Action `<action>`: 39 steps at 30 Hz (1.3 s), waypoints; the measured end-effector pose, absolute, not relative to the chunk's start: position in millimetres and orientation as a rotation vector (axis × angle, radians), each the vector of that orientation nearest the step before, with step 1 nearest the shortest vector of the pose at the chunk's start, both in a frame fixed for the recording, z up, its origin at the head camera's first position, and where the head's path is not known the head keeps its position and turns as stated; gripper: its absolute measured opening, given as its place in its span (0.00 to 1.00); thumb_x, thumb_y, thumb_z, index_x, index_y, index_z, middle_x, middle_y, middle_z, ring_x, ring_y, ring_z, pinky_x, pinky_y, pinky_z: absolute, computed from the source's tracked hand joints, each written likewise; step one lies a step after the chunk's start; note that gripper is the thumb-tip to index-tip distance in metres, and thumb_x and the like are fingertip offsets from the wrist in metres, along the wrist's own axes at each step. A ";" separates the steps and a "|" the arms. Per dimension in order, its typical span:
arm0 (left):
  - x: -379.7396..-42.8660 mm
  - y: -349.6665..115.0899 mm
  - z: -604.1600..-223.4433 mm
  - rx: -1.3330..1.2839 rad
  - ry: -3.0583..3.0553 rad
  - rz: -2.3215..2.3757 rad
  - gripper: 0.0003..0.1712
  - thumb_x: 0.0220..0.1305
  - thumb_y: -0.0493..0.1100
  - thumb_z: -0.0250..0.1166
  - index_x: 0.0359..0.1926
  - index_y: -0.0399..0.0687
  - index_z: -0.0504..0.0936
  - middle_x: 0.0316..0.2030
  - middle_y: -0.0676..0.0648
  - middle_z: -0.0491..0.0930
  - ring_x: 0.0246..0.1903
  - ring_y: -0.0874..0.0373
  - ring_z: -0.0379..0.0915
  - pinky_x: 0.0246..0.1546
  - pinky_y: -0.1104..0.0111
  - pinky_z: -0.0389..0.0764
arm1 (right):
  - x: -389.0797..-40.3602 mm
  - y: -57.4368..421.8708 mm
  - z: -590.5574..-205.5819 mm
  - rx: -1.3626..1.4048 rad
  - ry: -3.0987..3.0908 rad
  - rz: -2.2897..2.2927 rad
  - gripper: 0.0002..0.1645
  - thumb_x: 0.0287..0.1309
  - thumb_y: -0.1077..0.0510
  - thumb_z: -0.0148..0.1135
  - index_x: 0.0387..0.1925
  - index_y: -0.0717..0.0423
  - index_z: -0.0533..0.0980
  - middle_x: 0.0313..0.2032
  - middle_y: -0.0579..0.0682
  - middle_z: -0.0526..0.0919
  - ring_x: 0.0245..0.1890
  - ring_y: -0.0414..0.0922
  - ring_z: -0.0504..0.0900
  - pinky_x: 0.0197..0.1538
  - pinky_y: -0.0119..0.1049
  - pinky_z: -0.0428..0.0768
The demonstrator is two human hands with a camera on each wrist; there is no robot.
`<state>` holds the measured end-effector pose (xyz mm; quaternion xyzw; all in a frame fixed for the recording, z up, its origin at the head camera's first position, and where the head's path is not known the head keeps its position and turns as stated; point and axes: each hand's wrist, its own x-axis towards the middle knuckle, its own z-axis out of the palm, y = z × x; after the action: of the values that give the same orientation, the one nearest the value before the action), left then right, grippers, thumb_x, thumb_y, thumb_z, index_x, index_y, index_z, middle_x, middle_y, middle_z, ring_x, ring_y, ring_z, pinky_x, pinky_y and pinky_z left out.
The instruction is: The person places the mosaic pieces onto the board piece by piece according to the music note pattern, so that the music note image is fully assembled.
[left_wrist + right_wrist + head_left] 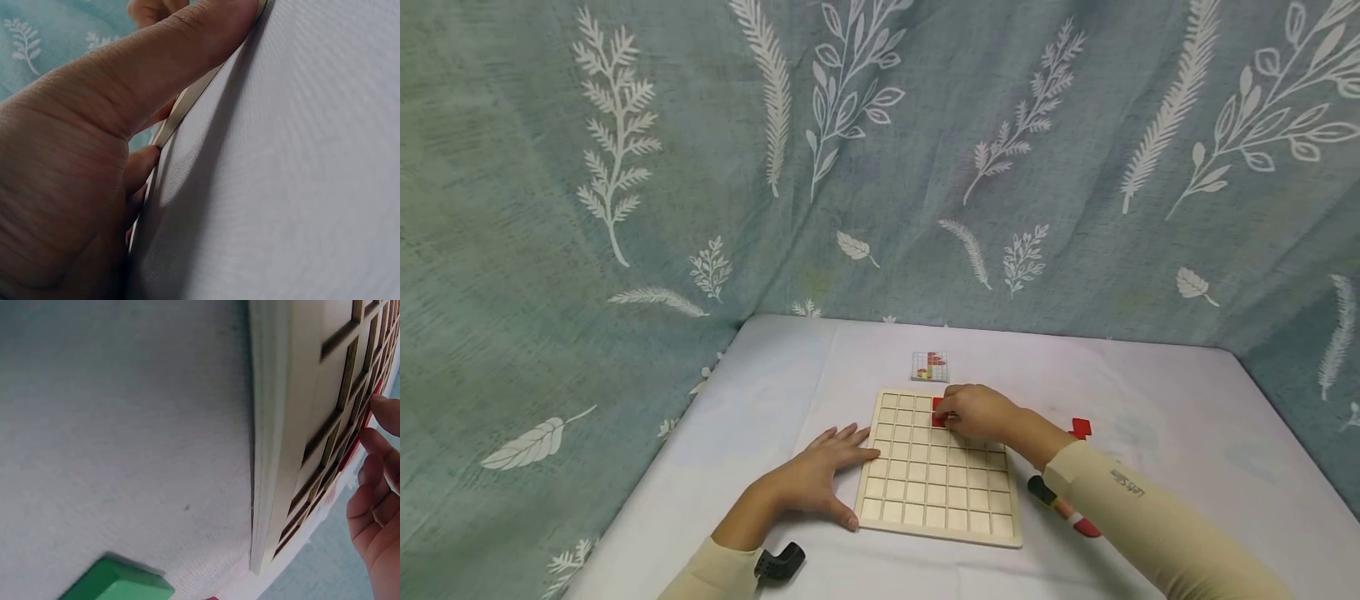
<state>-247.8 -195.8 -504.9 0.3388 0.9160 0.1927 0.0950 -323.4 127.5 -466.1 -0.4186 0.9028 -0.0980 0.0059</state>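
A pale wooden grid board [940, 536] with square cells lies flat on the white table. Along its left edge rests my left hand [816, 475], fingers spread and thumb near the lower corner; the left wrist view shows the thumb [181, 50] against the board's side. My right hand [981, 412] reaches over the upper part of the board, pinching a red tile [938, 420] low at the cells with thumb and index finger. Another bit of red [937, 402] shows in the cell just above. The right wrist view has the fingertips [371, 439] touching a red surface.
Behind the board lies a small pattern card [930, 367]. Red pieces [1081, 427] lie to the right, and a black piece [1040, 490] and a red-and-white one [1084, 525] are partly under the right forearm. A green block [125, 584] sits beside the board.
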 end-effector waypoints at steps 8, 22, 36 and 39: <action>-243.8 -198.6 -504.1 1.038 2.725 0.542 0.65 0.30 0.81 0.68 0.71 0.62 0.66 0.75 0.51 0.48 0.74 0.52 0.36 0.71 0.51 0.38 | -318.5 128.9 -460.6 -1.398 2.812 -0.267 0.10 0.61 0.57 0.66 0.44 0.50 0.84 0.36 0.42 0.78 0.34 0.38 0.78 0.39 0.34 0.80; -243.5 -197.8 -502.5 1.011 2.716 0.575 0.64 0.29 0.81 0.69 0.71 0.62 0.67 0.75 0.51 0.48 0.74 0.51 0.37 0.71 0.50 0.38 | -320.6 180.3 -441.6 -1.101 2.814 -0.295 0.12 0.60 0.56 0.67 0.44 0.56 0.84 0.37 0.44 0.82 0.36 0.40 0.80 0.41 0.39 0.81; -242.9 -200.1 -502.8 1.040 2.720 0.560 0.64 0.30 0.81 0.68 0.71 0.63 0.65 0.75 0.50 0.48 0.74 0.50 0.36 0.71 0.50 0.38 | -312.7 248.6 -425.6 -0.836 2.817 -0.218 0.17 0.53 0.63 0.71 0.46 0.55 0.83 0.39 0.47 0.83 0.41 0.49 0.81 0.46 0.45 0.82; -244.2 -199.4 -501.4 1.042 2.710 0.560 0.64 0.30 0.81 0.69 0.72 0.62 0.65 0.75 0.50 0.48 0.74 0.50 0.36 0.71 0.50 0.38 | -308.8 256.3 -423.6 -0.779 2.809 -0.230 0.16 0.52 0.64 0.71 0.45 0.54 0.83 0.39 0.46 0.84 0.42 0.49 0.81 0.46 0.45 0.83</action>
<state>-244.2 -199.4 -501.4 0.3508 0.9126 0.1885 0.0924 -308.8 256.3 -423.6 -0.2647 0.9550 -0.0781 0.1086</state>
